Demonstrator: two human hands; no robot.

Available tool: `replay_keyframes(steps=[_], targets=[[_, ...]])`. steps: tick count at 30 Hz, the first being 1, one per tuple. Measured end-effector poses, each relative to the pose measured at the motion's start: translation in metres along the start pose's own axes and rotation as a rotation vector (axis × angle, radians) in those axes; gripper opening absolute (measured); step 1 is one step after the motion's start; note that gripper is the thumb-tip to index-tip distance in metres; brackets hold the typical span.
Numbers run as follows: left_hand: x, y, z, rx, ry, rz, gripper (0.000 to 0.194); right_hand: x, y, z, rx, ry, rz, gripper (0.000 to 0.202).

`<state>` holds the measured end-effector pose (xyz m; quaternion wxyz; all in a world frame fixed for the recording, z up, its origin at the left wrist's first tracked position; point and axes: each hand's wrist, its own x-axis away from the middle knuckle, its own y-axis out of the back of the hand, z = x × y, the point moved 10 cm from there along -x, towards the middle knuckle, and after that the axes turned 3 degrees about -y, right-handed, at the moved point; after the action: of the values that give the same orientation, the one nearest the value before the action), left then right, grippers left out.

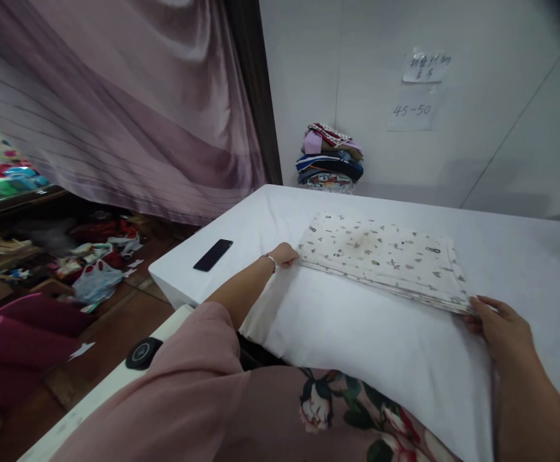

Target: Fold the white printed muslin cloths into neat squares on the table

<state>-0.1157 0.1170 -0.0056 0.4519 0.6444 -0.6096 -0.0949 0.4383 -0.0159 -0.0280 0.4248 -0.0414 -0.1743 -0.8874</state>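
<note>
A folded white cloth (380,256) with a small grey and brown print lies flat on the white-covered table (356,327), its layers stacked along the near edge. My left hand (285,255), with a bracelet at the wrist, is closed on the cloth's near left corner. At the near right corner, my right hand (498,324) pinches the folded layers between thumb and fingers. A faint brownish patch shows near the middle of the cloth's top.
A black phone (213,255) lies on the table's left side. Folded clothes (330,157) are stacked at the far edge by the wall. A pink curtain (178,102) hangs at left, above a cluttered floor. A round black device (144,353) rests on a pale ledge near me.
</note>
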Motion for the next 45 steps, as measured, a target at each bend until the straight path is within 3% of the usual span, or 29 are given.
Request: replay_keyframes(steps=[8,15,19,25,31,34,37,42,45], targets=[[0.0,-0.003,-0.015,-0.028,-0.01,-0.004,0.013,0.008,-0.007,0.009,-0.036,0.02,0.017,0.035],[0.013,-0.008,-0.03,0.287,-0.113,0.055,0.005,0.014,-0.011,0.016,-0.042,0.046,0.03,0.038],[0.018,0.009,-0.014,0.45,-0.138,0.005,0.005,0.018,-0.006,0.023,0.01,0.087,0.013,0.044],[0.032,0.018,0.02,0.524,-0.104,-0.03,0.017,0.023,0.0,0.024,0.256,0.137,0.026,0.046],[0.045,0.011,0.033,0.576,-0.059,0.025,0.028,0.039,0.004,0.014,0.31,0.105,0.085,0.05],[0.049,0.006,0.037,0.506,-0.056,0.032,0.032,0.047,0.006,0.013,0.338,0.135,0.088,0.05],[0.051,0.005,0.034,0.282,-0.113,0.023,0.031,0.05,0.006,0.01,0.471,0.132,0.09,0.047],[0.061,0.019,0.019,-0.288,-0.304,-0.154,0.021,0.057,0.006,0.022,0.826,0.224,0.034,0.041],[0.079,0.028,0.004,-0.382,-0.465,-0.316,0.028,0.071,0.007,0.038,0.962,0.335,-0.034,0.047]])
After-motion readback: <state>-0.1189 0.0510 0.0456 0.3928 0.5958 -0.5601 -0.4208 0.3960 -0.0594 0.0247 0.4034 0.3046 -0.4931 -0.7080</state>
